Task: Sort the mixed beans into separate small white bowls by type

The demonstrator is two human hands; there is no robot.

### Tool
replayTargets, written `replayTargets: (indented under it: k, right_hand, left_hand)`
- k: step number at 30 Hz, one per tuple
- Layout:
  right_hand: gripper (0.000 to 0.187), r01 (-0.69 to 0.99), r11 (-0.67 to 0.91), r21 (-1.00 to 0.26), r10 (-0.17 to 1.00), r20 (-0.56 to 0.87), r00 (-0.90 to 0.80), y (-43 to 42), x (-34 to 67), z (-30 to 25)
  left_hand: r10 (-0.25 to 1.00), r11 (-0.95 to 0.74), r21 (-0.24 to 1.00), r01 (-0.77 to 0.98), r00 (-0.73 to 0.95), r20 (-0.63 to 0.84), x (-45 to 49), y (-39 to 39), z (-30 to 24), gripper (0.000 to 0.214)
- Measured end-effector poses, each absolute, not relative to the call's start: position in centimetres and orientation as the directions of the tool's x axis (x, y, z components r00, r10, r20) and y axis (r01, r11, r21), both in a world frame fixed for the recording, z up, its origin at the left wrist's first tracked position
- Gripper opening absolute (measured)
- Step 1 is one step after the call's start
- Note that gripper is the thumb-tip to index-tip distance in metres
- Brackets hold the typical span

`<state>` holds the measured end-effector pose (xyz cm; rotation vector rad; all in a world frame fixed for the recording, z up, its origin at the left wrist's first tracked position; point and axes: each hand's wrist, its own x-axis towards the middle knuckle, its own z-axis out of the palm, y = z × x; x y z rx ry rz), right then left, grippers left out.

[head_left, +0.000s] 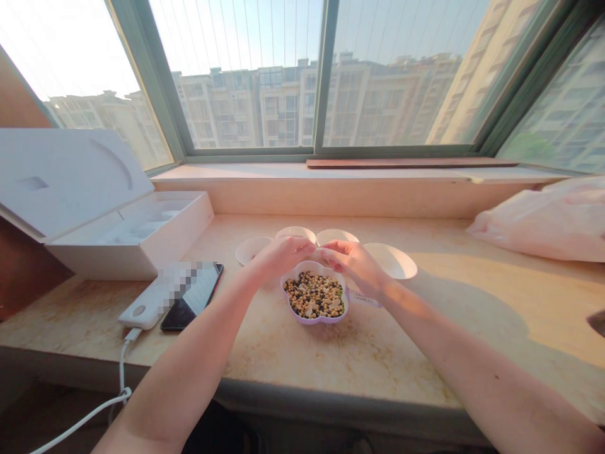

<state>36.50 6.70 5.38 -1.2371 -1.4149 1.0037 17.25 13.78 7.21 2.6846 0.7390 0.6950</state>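
On the head feed I saw the left hand [282, 257] and right hand [353, 266] empty, narrowly curved, fingertips nearly meeting, just above a lilac-rimmed flower-shaped dish [316, 320] of mixed beans [314, 295] on the stone window ledge [378, 353], white paper bowls [391, 261] just behind.

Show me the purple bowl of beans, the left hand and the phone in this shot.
Purple bowl [316, 320]: head view, on its front rim.
Left hand [282, 257]: head view, on the back of the hand.
Phone [189, 309]: head view, on its dark screen.

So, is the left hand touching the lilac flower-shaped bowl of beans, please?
Cannot tell: in the head view the left hand covers the rim of the lilac bowl.
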Motion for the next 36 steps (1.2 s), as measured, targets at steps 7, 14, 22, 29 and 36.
replayTargets:
  k: [7,14,22,29,36]
  right_hand:
    - [0.035,0.07,0.104,-0.992,0.994,0.105,0.005,6.5,36.2,5.7]
    - [0.04,0.127,0.12,-0.985,0.992,0.122,0.014,6.7,36.2,5.3]
    - [0.018,0.634,0.247,-0.732,0.955,0.296,-0.031,5.9,36.3,5.7]
    - [0.029,0.817,0.437,-0.375,0.897,0.118,-0.426,4.6,37.2,6.8]
    - [0.024,0.795,0.51,-0.33,0.847,0.031,-0.53,4.5,37.0,6.3]
  left_hand:
    - [0.531,-0.827,0.423,0.37,0.761,0.373,17.4,13.7,6.9,0.032]
    - [0.587,-0.783,0.478,0.399,0.728,0.354,17.6,13.0,7.3,0.027]
    - [0.786,-0.613,0.296,0.732,0.532,0.314,15.7,14.2,8.3,0.032]
    - [0.956,-0.294,0.109,0.949,0.292,0.039,14.0,15.6,8.5,0.029]
    - [0.952,-0.292,0.063,0.954,0.296,-0.082,13.5,16.0,7.8,0.031]
